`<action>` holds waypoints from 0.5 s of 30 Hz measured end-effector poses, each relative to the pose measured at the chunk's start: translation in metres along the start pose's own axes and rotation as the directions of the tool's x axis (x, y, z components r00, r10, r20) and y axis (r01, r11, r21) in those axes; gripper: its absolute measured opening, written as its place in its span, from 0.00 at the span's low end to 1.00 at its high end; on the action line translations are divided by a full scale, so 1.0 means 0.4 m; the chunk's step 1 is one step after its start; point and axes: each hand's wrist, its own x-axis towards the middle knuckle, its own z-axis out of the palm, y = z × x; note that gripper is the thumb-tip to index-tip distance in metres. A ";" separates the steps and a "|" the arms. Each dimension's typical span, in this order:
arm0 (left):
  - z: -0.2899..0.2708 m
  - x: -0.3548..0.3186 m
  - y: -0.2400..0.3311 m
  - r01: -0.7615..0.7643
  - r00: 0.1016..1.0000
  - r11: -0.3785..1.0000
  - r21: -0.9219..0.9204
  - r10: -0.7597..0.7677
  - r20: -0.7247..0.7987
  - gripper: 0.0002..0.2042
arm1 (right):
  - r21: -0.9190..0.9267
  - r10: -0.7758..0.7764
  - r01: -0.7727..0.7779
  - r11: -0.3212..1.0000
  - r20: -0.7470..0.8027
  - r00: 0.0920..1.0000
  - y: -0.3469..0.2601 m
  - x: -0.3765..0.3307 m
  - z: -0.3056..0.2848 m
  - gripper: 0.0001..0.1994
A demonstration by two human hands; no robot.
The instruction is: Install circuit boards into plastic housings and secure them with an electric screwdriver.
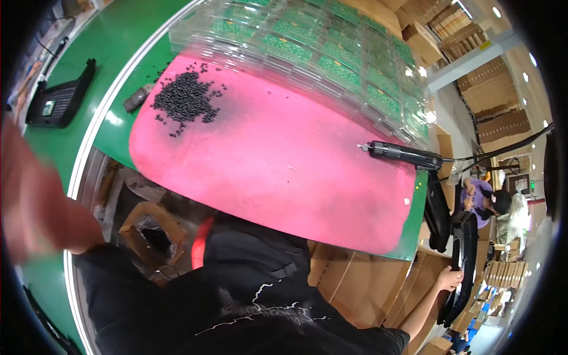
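At the lower right my right arm reaches out sideways, and my right hand [451, 278] is closed around the edge of a long black plastic housing [467, 248]. Another black housing [436, 216] stands just beyond it, beside the table's right end. My left hand [44, 201] looms large at the left edge, smeared by motion, so its fingers cannot be made out. A black electric screwdriver [405, 155] lies on the pink mat [278, 160], its cable running off to the right. A pile of small black pieces [186, 97] is spread on the mat's far left.
Clear plastic trays with green circuit boards [313, 50] are stacked behind the mat. A black ribbed housing [62, 97] rests on the green surface at left. An open carton [152, 234] is below the table. Another person [482, 201] is at the right, near stacked cardboard [494, 94].
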 end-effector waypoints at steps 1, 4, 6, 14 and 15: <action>0.012 -0.019 0.005 0.006 1.000 1.000 -0.013 -0.006 -0.019 0.32 | -0.009 -0.045 0.045 0.999 0.021 0.999 -0.015 -0.007 -0.015 0.26; 0.042 -0.048 0.020 0.006 0.997 0.998 -0.064 -0.011 -0.080 0.32 | -0.090 -0.108 0.120 0.989 0.131 0.986 -0.030 0.000 -0.034 0.21; 0.072 -0.036 0.027 -0.033 0.992 0.995 -0.092 0.022 -0.121 0.31 | -0.085 -0.160 0.171 0.982 0.119 0.980 -0.028 0.028 -0.052 0.20; 0.085 0.176 -0.034 -0.421 0.790 0.905 -0.065 0.330 -0.517 0.31 | -0.070 -0.524 0.548 0.834 -0.417 0.743 0.081 0.104 0.049 0.26; 0.080 0.210 -0.011 -0.462 0.723 0.887 -0.004 0.373 -0.581 0.30 | -0.088 -0.541 0.543 0.835 -0.308 0.782 0.010 0.102 0.010 0.20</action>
